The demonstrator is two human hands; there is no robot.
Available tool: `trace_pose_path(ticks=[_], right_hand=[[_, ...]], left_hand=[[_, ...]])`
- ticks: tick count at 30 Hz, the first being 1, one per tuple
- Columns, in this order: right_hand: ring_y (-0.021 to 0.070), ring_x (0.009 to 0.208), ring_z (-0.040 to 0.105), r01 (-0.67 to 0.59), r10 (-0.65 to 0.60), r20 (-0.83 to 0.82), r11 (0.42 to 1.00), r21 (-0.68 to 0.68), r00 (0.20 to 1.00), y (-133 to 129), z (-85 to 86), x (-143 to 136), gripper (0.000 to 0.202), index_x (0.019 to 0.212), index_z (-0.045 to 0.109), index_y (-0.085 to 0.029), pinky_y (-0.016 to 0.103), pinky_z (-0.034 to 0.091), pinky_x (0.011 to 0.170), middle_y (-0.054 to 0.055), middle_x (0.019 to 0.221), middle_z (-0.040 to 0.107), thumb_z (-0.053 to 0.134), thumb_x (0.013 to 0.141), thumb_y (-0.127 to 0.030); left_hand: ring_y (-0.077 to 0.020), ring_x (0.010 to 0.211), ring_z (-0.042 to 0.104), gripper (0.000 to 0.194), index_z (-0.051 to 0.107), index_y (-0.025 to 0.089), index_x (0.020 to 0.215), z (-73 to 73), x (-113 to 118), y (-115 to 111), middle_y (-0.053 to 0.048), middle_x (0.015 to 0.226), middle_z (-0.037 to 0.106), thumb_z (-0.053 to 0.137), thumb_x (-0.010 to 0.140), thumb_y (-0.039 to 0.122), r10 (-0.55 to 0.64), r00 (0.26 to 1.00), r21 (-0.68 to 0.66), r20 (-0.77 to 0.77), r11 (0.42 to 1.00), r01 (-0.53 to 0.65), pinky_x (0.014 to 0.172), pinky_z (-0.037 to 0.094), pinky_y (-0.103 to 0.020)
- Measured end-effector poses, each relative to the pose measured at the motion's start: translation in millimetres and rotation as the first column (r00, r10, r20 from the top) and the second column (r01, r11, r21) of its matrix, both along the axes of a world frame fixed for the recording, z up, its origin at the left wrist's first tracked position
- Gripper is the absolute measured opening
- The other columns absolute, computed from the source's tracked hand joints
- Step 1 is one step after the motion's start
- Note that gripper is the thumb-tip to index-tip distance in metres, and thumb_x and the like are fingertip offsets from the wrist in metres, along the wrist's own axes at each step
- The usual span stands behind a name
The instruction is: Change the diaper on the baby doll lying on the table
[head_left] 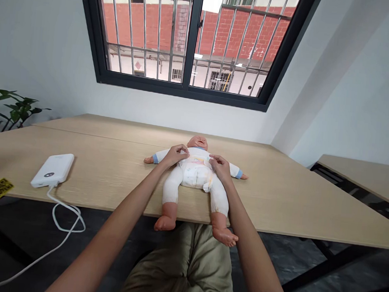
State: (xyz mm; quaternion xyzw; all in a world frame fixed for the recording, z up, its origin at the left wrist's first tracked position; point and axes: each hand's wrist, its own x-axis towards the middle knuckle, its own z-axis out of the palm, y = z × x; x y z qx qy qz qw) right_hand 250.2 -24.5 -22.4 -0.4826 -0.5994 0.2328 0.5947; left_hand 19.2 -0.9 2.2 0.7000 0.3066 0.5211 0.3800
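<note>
A baby doll [199,153] lies on its back on the wooden table [112,157], head toward the window and feet over the front edge. It wears a white top with blue cuffs, white leggings and a white diaper [196,175]. My left hand [178,153] is at the left side of its waist, fingers bent together against the top or diaper edge. At the right side of the waist, my right hand [219,165] has its fingers curled against the same edge. What either hand pinches is too small to make out.
A white power bank [53,170] with a white cable [67,231] lies at the table's left. A plant [17,111] stands beyond the left edge. A barred window [186,88] is behind the table, and another table [365,179] stands at the right.
</note>
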Motion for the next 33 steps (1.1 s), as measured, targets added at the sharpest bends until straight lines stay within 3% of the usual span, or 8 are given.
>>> trace_pose_path(ticks=[6,13,21,28,33], right_hand=[[0.0178,0.08,0.054,-0.008,0.006,0.089,0.999,0.032,0.996,-1,0.0,1,0.034,0.094,0.071,-0.017,0.032,0.043,0.077,0.007,0.1,0.069,0.059,0.069,-0.038],[0.0244,0.1,0.054,0.027,-0.107,0.396,0.979,0.204,0.912,-8,10.4,-2,0.029,0.096,0.072,-0.023,0.042,0.037,0.098,0.007,0.105,0.067,0.06,0.07,-0.021],[0.0269,0.111,0.054,-0.085,-0.037,0.589,0.98,0.179,0.807,-12,44.6,-46,0.027,0.1,0.07,-0.025,0.044,0.039,0.097,0.005,0.112,0.067,0.066,0.074,-0.02],[0.0242,0.095,0.061,-0.041,-0.109,0.687,0.979,0.199,0.719,-8,37.6,-63,0.017,0.094,0.069,-0.021,0.036,0.045,0.078,0.009,0.103,0.068,0.06,0.08,-0.021],[0.0244,0.098,0.06,-0.023,-0.167,0.712,0.968,0.249,0.682,-9,32.2,-61,0.024,0.101,0.07,-0.02,0.034,0.044,0.079,0.01,0.108,0.066,0.057,0.082,-0.016]], left_hand=[[-0.0144,0.071,0.05,0.013,0.058,0.017,0.067,2.6,0,-4,0.0,0.071,0.056,0.066,0.062,0.026,-0.025,0.998,0.003,-0.057,1.0,0.025,0.067,0.037,-0.026],[-0.0157,0.075,0.052,0.014,0.059,0.017,0.072,-2.8,-4,5,0.0,0.076,0.058,0.065,0.065,0.028,-0.107,0.983,0.013,-0.147,0.994,0.11,0.071,0.039,-0.026],[-0.0162,0.078,0.055,0.016,0.061,0.017,0.074,-7.1,-5,9,-0.001,0.082,0.062,0.067,0.066,0.03,-0.141,0.985,0.009,-0.097,0.99,0.143,0.075,0.041,-0.027],[-0.014,0.065,0.051,0.026,0.068,0.015,0.072,-12.1,-5,17,-0.001,0.07,0.061,0.066,0.069,0.041,-0.099,0.995,-0.131,-0.002,0.986,0.098,0.064,0.038,-0.026],[-0.0146,0.067,0.053,0.027,0.071,0.014,0.072,-13.3,-5,16,-0.003,0.071,0.065,0.068,0.068,0.041,-0.069,0.996,-0.138,0.057,0.987,0.077,0.064,0.039,-0.026]])
